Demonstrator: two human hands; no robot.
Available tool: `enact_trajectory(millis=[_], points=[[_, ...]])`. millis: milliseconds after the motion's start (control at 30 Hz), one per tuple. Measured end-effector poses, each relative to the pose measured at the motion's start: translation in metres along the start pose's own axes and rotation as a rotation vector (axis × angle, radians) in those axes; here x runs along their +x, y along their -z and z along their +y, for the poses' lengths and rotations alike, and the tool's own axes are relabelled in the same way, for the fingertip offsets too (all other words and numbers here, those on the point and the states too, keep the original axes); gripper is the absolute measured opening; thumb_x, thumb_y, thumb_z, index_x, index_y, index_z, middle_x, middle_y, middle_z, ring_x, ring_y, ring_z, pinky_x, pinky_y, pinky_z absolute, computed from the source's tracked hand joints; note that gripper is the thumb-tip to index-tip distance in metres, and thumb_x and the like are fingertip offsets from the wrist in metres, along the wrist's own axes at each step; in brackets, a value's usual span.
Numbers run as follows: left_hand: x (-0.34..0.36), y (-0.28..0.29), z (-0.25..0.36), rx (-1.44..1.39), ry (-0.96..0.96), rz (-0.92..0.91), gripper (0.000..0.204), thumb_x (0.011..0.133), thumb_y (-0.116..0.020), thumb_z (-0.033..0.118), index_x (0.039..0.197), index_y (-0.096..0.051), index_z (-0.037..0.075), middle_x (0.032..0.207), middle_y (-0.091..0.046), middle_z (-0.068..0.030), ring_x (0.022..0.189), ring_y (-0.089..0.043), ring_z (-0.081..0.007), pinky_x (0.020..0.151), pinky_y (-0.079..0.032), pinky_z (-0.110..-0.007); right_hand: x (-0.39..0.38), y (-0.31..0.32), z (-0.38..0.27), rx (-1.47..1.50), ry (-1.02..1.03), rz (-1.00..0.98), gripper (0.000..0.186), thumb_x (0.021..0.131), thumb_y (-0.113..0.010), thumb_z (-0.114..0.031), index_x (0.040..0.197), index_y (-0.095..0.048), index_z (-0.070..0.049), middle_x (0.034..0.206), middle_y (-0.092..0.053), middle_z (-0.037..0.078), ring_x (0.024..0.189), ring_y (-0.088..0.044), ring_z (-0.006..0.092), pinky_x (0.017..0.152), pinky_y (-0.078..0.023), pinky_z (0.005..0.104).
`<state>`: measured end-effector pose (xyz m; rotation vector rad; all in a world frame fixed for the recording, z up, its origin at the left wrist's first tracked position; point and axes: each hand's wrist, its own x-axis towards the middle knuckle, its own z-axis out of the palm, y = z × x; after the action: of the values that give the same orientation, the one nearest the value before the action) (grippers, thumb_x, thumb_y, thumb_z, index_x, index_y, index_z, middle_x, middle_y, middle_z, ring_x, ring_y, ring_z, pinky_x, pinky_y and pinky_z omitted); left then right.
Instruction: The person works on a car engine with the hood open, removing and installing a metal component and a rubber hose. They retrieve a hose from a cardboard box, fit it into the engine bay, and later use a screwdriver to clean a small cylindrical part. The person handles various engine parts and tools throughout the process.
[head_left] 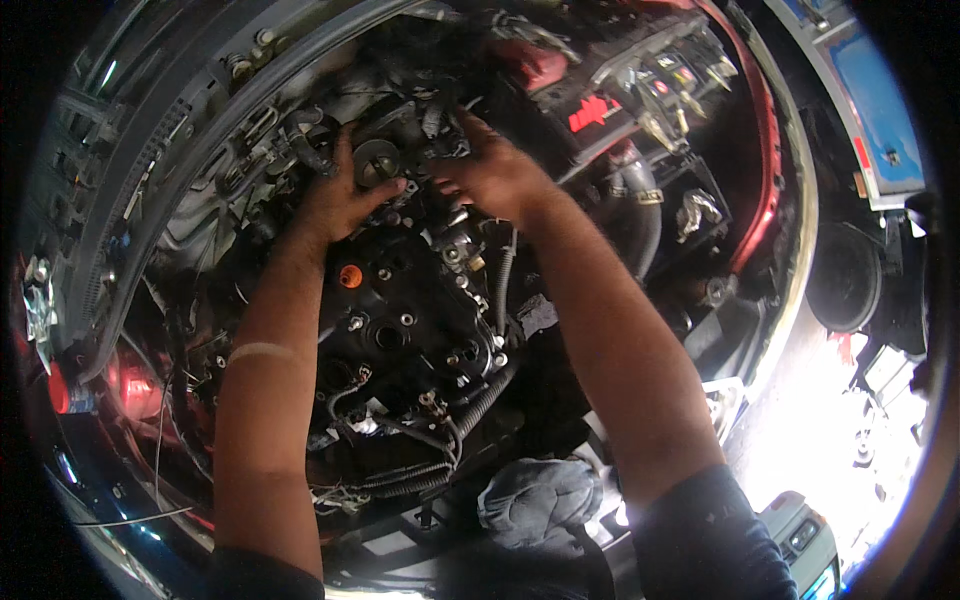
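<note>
Both my arms reach over an open engine bay. My left hand (345, 203) has its thumb and forefinger spread around a round metal throttle body (378, 163), gripping it from the near left side. Its other fingers are hidden below. To the right, my right hand (500, 178) curls its fingers at a dark engine part (440, 150), with the forefinger stretched along its far side. What those fingertips hold is lost in shadow. Nearer to me is the black valve cover (420, 290), bearing an orange round cap (350, 276).
A battery (600, 115) with a red patch sits at the far right, beside a thick grey hose (645, 215). Ribbed wiring conduit (487, 400) crosses the near side of the engine. A crumpled grey cloth (540, 500) lies on the front edge. A blue-topped cart (875, 110) stands at right.
</note>
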<state>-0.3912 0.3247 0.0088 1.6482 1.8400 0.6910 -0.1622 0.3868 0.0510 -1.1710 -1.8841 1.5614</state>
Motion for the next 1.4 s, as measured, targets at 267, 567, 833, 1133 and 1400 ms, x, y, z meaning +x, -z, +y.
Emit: enact_trajectory(millis=[267, 567, 833, 1133, 1400], points=[[0.001, 0.0, -0.002, 0.081, 0.088, 0.012, 0.107, 0.081, -0.078, 0.042, 0.154, -0.01, 0.005, 0.146, -0.04, -0.0264, 0.135, -0.043, -0.0346, 0.111, -0.035, -0.043, 0.008, -0.005, 0.052, 0.768, -0.006, 0.067, 0.082, 0.083, -0.063, -0.005, 0.153, -0.023, -0.009, 0.117, -0.063, 0.021, 0.107, -0.063, 0.0359, 0.097, -0.048, 0.0457], [0.0, 0.008, 0.001, 0.108, 0.073, 0.019, 0.105, 0.078, -0.082, 0.033, 0.154, -0.014, 0.007, 0.147, -0.041, -0.0236, 0.135, -0.043, -0.0325, 0.113, -0.034, -0.041, 0.024, -0.016, 0.026, -0.439, -0.006, 0.276, 0.058, 0.076, -0.076, -0.01, 0.13, -0.057, -0.001, 0.126, -0.062, 0.02, 0.114, -0.062, 0.0289, 0.097, -0.049, 0.0356], [0.0, 0.007, 0.003, 0.051, 0.06, 0.049, 0.107, 0.071, -0.086, 0.037, 0.152, -0.022, 0.006, 0.138, -0.051, -0.0239, 0.127, -0.051, -0.0348, 0.108, -0.04, -0.043, -0.008, -0.004, 0.047, 0.91, 0.119, 0.253, 0.052, 0.089, -0.073, -0.014, 0.134, -0.05, -0.007, 0.111, -0.061, 0.003, 0.098, -0.061, 0.0158, 0.082, -0.056, 0.0329], [0.002, 0.008, 0.003, 0.096, 0.085, 0.069, 0.102, 0.071, -0.085, 0.045, 0.147, -0.03, 0.004, 0.131, -0.056, -0.0236, 0.122, -0.055, -0.0342, 0.105, -0.043, -0.043, -0.01, -0.007, 0.072, 0.933, 0.144, 0.242, 0.05, 0.09, -0.071, -0.01, 0.135, -0.05, -0.009, 0.118, -0.057, 0.004, 0.105, -0.058, 0.016, 0.086, -0.057, 0.0358], [0.007, 0.006, 0.005, 0.129, 0.097, 0.165, 0.091, 0.073, -0.081, 0.052, 0.139, -0.041, 0.004, 0.128, -0.058, -0.0236, 0.119, -0.057, -0.0343, 0.103, -0.045, -0.042, -0.012, -0.014, 0.086, 1.136, 0.03, 0.275, 0.041, 0.09, -0.071, -0.01, 0.127, -0.053, -0.01, 0.104, -0.062, 0.004, 0.092, -0.064, 0.018, 0.078, -0.059, 0.0338]])
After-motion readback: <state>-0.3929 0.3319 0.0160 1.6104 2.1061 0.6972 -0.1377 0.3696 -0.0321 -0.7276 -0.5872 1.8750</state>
